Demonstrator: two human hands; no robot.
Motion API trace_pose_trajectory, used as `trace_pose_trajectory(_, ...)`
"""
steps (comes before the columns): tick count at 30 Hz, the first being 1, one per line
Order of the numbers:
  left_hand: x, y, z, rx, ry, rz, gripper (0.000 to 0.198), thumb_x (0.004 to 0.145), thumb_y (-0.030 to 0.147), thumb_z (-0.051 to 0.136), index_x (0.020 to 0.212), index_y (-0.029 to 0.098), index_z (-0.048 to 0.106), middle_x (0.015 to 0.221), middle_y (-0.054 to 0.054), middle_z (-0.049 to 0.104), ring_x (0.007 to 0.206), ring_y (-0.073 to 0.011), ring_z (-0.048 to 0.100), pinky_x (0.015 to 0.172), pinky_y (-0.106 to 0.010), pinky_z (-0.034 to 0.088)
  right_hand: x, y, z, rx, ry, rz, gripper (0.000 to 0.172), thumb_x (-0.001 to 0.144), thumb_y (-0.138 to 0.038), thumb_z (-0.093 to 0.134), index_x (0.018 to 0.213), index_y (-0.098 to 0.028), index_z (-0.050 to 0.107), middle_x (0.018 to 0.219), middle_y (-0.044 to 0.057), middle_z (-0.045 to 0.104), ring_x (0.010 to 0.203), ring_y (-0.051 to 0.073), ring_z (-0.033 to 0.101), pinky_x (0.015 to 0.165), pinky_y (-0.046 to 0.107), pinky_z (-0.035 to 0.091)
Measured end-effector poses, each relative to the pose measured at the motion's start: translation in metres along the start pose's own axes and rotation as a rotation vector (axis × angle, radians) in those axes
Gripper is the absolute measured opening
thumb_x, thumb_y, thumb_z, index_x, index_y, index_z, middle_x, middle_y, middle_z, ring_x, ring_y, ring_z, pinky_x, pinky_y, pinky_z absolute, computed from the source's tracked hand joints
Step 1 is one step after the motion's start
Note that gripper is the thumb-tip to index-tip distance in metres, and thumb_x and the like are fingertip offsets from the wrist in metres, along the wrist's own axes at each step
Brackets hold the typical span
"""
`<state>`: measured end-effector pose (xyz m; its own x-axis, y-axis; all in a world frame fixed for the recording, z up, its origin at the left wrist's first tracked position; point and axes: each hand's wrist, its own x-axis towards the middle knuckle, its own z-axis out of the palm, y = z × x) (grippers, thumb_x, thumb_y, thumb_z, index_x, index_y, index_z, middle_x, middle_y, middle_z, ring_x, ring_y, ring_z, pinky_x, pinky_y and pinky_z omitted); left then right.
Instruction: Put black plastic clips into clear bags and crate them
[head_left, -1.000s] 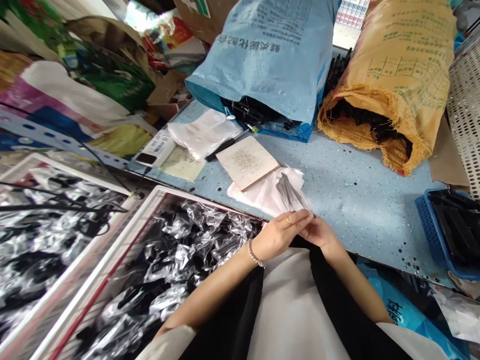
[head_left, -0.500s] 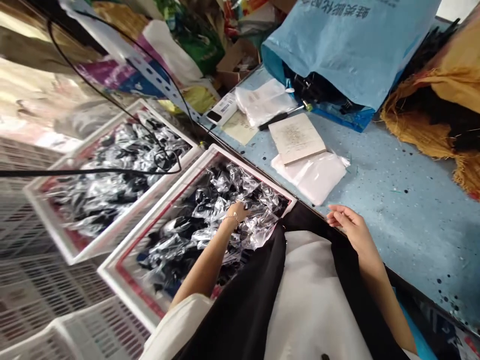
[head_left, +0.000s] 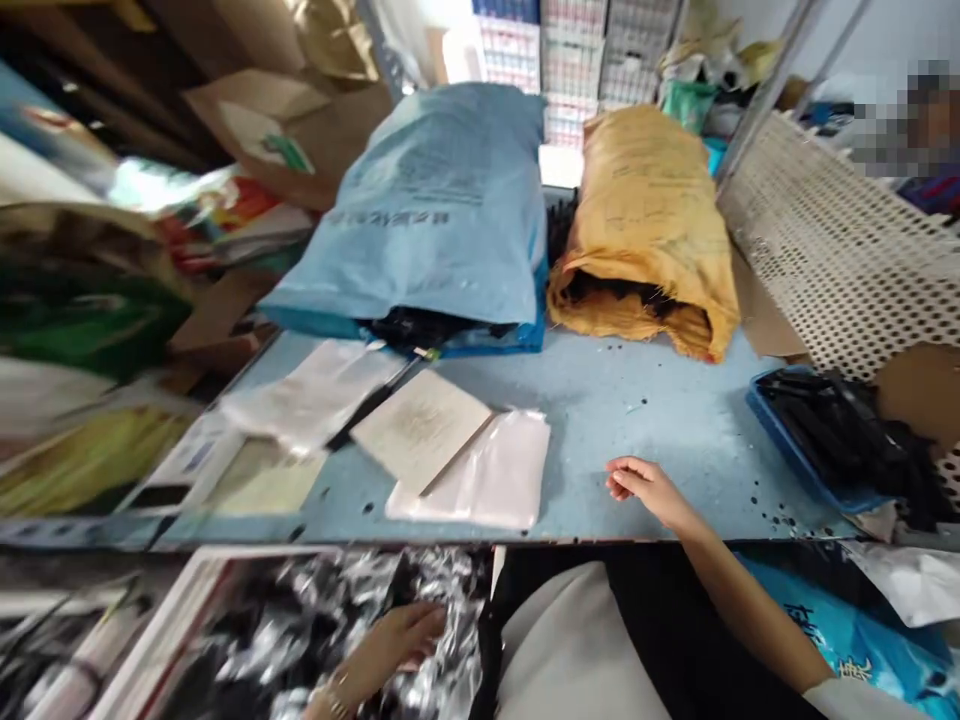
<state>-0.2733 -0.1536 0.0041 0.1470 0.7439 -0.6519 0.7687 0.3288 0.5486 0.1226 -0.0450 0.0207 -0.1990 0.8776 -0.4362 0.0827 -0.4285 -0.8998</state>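
Note:
My left hand (head_left: 409, 635), slightly blurred, hovers over a crate of clear plastic bags with dark things inside (head_left: 450, 675). Its fingers are loosely stretched, and I see nothing held in them. Above the blue tabletop (head_left: 585, 510), my right hand (head_left: 649, 490) is empty with loosely bent fingers. To its left lies a stack of clear plastic bags (head_left: 517, 465), partly under a flat, pale square board (head_left: 420, 425) with dark marks in its middle. What the bagged dark things are, I cannot make out.
A blue sack (head_left: 450, 210) and a yellow sack (head_left: 645, 200), both with dark contents, lie at the back. On the right is a blue basket of black pieces (head_left: 832, 420). More plastic bags (head_left: 315, 390) and a yellowish sheet (head_left: 262, 475) lie left.
The view has swung right and up from the crates to the table. My left hand has lifted off the bagged things; my right hand is now further over the tabletop.

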Motion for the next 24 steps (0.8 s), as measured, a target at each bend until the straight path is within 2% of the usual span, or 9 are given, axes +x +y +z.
trace_pose_trajectory(3,0.044,0.050,-0.030,-0.279,-0.060,0.193,0.033,0.074,0.061,0.060,0.104,0.056,0.074,0.098,0.003,0.081,0.089,-0.0267,0.076,0.082,-0.045,0.062,0.020,-0.005,-0.036,0.002,0.155,-0.068,0.041,0.080,-0.050,0.070,0.106,-0.019,0.070,0.091,0.007,0.074,0.077,0.019,0.069,0.076,0.036,0.057)
trace_pose_trajectory(6,0.113,0.147,-0.070,-0.200,0.251,0.574,0.045,0.085,0.056,0.058,0.128,0.046,0.066,0.126,0.000,0.073,0.112,-0.0267,0.071,0.101,-0.041,0.057,0.057,-0.020,-0.073,-0.082,0.314,-0.179,0.042,0.081,-0.049,0.065,0.110,-0.019,0.068,0.099,0.009,0.073,0.084,0.022,0.071,0.078,0.038,0.059)
trace_pose_trajectory(8,0.171,0.225,-0.099,-0.068,0.453,0.707,0.058,0.090,0.048,0.055,0.145,0.029,0.054,0.137,-0.008,0.067,0.122,-0.0282,0.066,0.110,-0.045,0.051,0.084,-0.037,-0.097,-0.156,0.402,-0.266,0.043,0.082,-0.048,0.061,0.114,-0.020,0.067,0.105,0.010,0.071,0.090,0.023,0.070,0.082,0.040,0.059)
trace_pose_trajectory(11,0.257,0.331,-0.140,0.118,0.774,0.644,0.084,0.082,0.030,0.069,0.156,0.009,0.034,0.164,-0.023,0.032,0.153,-0.0356,0.029,0.123,-0.051,0.032,0.116,-0.063,-0.125,-0.224,0.463,-0.370,0.044,0.083,-0.046,0.059,0.117,-0.020,0.066,0.110,0.010,0.069,0.095,0.022,0.067,0.087,0.040,0.058)
trace_pose_trajectory(13,0.303,0.381,-0.161,0.188,0.808,0.558,0.093,0.077,0.026,0.077,0.157,0.010,0.032,0.169,-0.022,0.015,0.157,-0.0401,0.014,0.125,-0.056,0.022,0.127,-0.073,-0.135,-0.271,0.459,-0.419,0.041,0.084,-0.044,0.057,0.116,-0.020,0.068,0.109,0.009,0.069,0.093,0.022,0.067,0.085,0.040,0.059)
trace_pose_trajectory(14,0.322,0.400,-0.169,0.193,0.788,0.530,0.087,0.078,0.025,0.076,0.155,0.014,0.037,0.169,-0.020,0.017,0.156,-0.0404,0.015,0.124,-0.058,0.022,0.130,-0.074,-0.139,-0.296,0.451,-0.436,0.040,0.085,-0.044,0.056,0.114,-0.020,0.069,0.107,0.009,0.069,0.092,0.022,0.067,0.083,0.039,0.059)
trace_pose_trajectory(16,0.351,0.424,-0.181,0.161,0.723,0.500,0.060,0.086,0.025,0.067,0.144,0.020,0.053,0.162,-0.018,0.037,0.151,-0.0377,0.032,0.120,-0.055,0.031,0.134,-0.071,-0.144,-0.351,0.435,-0.455,0.036,0.085,-0.042,0.056,0.110,-0.021,0.071,0.105,0.009,0.070,0.092,0.023,0.068,0.082,0.040,0.059)
trace_pose_trajectory(19,0.375,0.440,-0.193,0.089,0.659,0.459,0.036,0.097,0.029,0.050,0.128,0.019,0.066,0.132,-0.018,0.067,0.126,-0.0307,0.060,0.105,-0.043,0.048,0.141,-0.068,-0.155,-0.406,0.475,-0.458,0.041,0.084,-0.039,0.058,0.120,-0.021,0.067,0.119,0.013,0.066,0.108,0.027,0.065,0.092,0.045,0.056)
trace_pose_trajectory(24,0.364,0.446,-0.206,-0.006,0.629,0.474,0.038,0.101,0.040,0.044,0.113,0.014,0.069,0.108,-0.015,0.074,0.104,-0.0263,0.069,0.089,-0.040,0.051,0.176,-0.109,-0.183,-0.765,0.893,-0.497,0.086,0.077,-0.033,0.071,0.154,-0.018,0.033,0.159,0.022,0.028,0.149,0.040,0.025,0.118,0.060,0.027)
